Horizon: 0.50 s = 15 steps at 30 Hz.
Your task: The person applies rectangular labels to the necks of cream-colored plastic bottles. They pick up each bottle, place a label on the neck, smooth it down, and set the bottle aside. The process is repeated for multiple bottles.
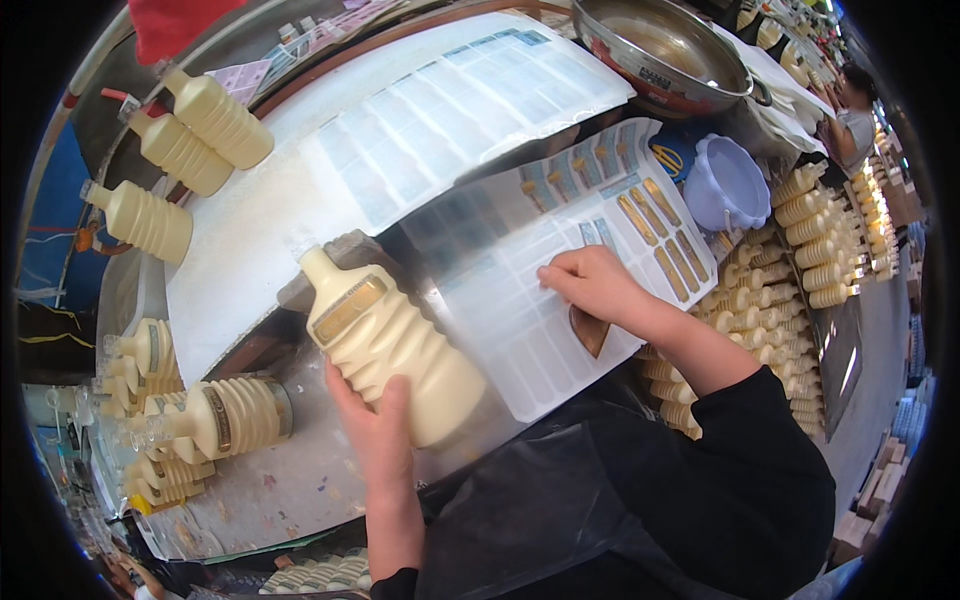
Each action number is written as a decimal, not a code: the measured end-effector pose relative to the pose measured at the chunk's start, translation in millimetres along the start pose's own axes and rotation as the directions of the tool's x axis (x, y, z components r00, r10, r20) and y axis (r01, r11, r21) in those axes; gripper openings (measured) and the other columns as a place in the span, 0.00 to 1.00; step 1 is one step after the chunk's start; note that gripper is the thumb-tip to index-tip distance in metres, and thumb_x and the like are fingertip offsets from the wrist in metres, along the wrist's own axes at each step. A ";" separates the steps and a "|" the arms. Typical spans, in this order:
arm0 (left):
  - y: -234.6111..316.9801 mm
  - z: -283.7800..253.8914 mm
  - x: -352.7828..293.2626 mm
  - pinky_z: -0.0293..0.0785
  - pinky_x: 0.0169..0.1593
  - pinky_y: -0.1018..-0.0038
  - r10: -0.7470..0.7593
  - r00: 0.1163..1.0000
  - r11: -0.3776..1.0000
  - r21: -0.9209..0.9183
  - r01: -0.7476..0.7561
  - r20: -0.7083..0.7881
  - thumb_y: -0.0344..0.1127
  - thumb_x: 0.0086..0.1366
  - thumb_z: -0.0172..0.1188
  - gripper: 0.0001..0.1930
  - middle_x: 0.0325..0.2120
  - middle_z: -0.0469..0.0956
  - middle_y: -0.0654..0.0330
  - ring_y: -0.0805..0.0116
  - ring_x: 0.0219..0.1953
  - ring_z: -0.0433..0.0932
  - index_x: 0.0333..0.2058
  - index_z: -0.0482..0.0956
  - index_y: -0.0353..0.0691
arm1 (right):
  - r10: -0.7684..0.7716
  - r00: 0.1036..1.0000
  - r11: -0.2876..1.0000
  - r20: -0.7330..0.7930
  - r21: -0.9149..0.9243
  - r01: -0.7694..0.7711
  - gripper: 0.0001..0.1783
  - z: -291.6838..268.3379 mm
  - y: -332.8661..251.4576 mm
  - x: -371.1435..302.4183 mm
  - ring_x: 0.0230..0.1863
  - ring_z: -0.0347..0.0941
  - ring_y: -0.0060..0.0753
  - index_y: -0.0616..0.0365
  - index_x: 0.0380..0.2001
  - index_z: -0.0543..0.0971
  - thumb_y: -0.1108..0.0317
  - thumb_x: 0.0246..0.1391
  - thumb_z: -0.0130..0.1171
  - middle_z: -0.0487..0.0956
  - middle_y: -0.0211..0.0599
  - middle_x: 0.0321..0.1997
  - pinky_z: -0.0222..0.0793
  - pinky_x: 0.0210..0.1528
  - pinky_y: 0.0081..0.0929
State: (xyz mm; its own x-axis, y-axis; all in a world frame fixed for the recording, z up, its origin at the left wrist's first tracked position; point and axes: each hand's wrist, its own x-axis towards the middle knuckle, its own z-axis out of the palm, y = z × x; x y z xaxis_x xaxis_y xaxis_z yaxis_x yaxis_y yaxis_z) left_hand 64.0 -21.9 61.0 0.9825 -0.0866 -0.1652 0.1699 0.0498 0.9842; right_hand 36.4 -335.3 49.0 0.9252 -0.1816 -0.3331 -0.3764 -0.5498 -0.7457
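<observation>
A cream ribbed bottle [400, 350] lies tilted on the work table, its clear neck toward the far left and a gold label across its shoulder. My left hand [378, 425] grips its lower side, thumb on top and fingers along the left edge. To the right, my right hand [600, 285] is closed above a sheet of labels [520, 330], with thumb and forefinger pinched together. From under that hand sticks out a brown wedge-shaped scraper [589, 332]. Whether the fingertips also pinch a label I cannot tell. A grey block [350, 248] sits behind the bottle's neck.
More bottles stand at the far left [225, 120] and lie stacked at the near left [235, 415]. Behind the sheet is a white board with pale label sheets [470, 100]. A metal basin [665, 55], lilac bucket [728, 185], racked bottles [765, 320] and another person [855, 130] are right.
</observation>
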 end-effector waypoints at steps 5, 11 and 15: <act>-4.4 0.9 -8.7 0.53 0.73 0.60 0.107 0.992 0.989 0.112 -0.100 -0.062 0.34 0.62 0.62 0.48 0.70 0.57 0.46 0.55 0.70 0.60 0.75 0.44 0.34 | -0.420 0.842 0.825 -0.338 -0.528 0.200 0.13 -3.4 43.1 10.2 0.41 0.81 0.54 0.60 0.45 0.84 0.69 0.59 0.59 0.84 0.44 0.50 0.78 0.44 0.43; -13.8 0.9 -14.0 0.50 0.74 0.59 0.168 0.984 0.973 0.173 -0.155 -0.062 0.41 0.62 0.64 0.50 0.72 0.54 0.45 0.53 0.72 0.57 0.75 0.43 0.35 | -0.287 0.949 0.761 -0.130 -0.632 0.144 0.23 -4.6 36.0 48.8 0.43 0.83 0.51 0.64 0.56 0.78 0.76 0.56 0.53 0.77 0.46 0.64 0.79 0.47 0.41; -18.3 0.2 -12.1 0.50 0.74 0.59 0.195 0.979 0.966 0.183 -0.182 -0.054 0.42 0.62 0.64 0.50 0.72 0.53 0.45 0.53 0.72 0.56 0.75 0.44 0.34 | -0.094 0.996 0.742 -0.014 -0.668 0.060 0.27 12.1 22.9 48.9 0.41 0.84 0.52 0.70 0.59 0.73 0.77 0.54 0.52 0.74 0.57 0.66 0.81 0.43 0.42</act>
State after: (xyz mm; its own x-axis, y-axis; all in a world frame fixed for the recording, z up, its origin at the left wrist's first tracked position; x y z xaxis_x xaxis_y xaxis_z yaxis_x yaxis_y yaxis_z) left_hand 49.0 -22.0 45.0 0.9994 -0.0212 0.0265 -0.0289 -0.1180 0.9926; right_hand 72.5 -346.9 8.7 0.9570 -0.1409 -0.2536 -0.1916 -0.9634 -0.1876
